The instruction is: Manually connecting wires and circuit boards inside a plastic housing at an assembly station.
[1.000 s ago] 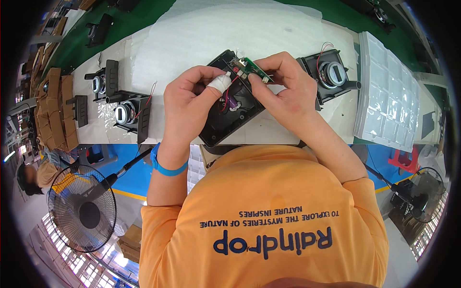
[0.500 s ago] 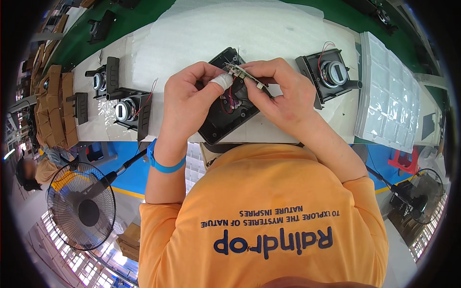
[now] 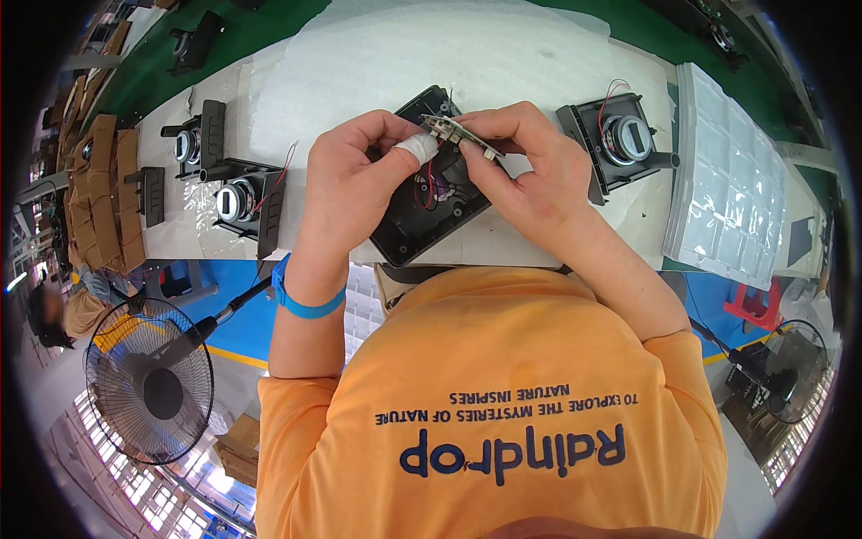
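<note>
A small circuit board (image 3: 449,131) is held up, tilted, over an open black plastic speaker housing (image 3: 401,235). My right hand (image 3: 537,171) grips the board's right side between thumb and fingers. At its left end, my left hand (image 3: 357,180) is closed in a pinch, the thumb wrapped in white tape; the thumb hides just what its fingertips press on. Thin red and dark wires (image 3: 430,180) hang from near the board's left end into the housing. The housing lies slantwise on the table between my forearms.
Black speaker halves with round drivers stand at right (image 3: 620,139) and left (image 3: 241,199); another (image 3: 189,144) is farther left. White plastic trays (image 3: 727,180) lie at the right edge, cardboard dividers (image 3: 103,198) at the left. Fans (image 3: 153,386) flank me below the table.
Both hands stay at the board with nearly the same grip. The board's tilt has shifted slightly, and the whole view has moved a little.
</note>
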The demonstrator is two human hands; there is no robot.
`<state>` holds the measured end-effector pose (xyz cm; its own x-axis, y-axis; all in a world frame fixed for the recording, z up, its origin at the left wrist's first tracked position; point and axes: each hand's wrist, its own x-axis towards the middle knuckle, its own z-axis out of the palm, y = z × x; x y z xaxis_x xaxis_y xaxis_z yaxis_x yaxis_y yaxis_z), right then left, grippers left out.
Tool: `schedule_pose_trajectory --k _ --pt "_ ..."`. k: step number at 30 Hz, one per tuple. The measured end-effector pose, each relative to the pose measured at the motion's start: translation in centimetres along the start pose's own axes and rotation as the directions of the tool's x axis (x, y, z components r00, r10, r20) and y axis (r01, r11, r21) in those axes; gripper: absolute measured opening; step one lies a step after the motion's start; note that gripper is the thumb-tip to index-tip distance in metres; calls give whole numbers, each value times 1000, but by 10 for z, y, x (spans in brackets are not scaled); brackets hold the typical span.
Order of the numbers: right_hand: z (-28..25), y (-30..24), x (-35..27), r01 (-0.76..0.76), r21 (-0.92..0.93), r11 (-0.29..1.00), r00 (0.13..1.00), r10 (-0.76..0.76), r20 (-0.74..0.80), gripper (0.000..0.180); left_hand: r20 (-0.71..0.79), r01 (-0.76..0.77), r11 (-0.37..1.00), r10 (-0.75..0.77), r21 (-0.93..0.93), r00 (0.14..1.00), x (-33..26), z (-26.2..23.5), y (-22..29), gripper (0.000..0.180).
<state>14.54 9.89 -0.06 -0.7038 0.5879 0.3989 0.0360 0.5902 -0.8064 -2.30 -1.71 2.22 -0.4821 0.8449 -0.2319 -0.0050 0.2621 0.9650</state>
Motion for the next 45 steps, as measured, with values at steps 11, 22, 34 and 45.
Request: schedule_pose_trajectory --k 11,22,34,45 --pt "2 -2 2 104 -98 990 994 -99 54 16 -2 -23 1000 23 21 1000 -1 0 -1 12" --pt "8 3 1 -17 184 983 999 24 -34 18 -79 -59 998 60 18 995 -6 5 -6 13" --pt "9 5 1 62 135 989 998 -66 24 17 -87 -118 990 112 -75 990 -10 9 -12 9" --pt "-11 5 43 -279 213 936 926 203 320 20 -130 -250 923 297 293 946 -10 5 9 32"
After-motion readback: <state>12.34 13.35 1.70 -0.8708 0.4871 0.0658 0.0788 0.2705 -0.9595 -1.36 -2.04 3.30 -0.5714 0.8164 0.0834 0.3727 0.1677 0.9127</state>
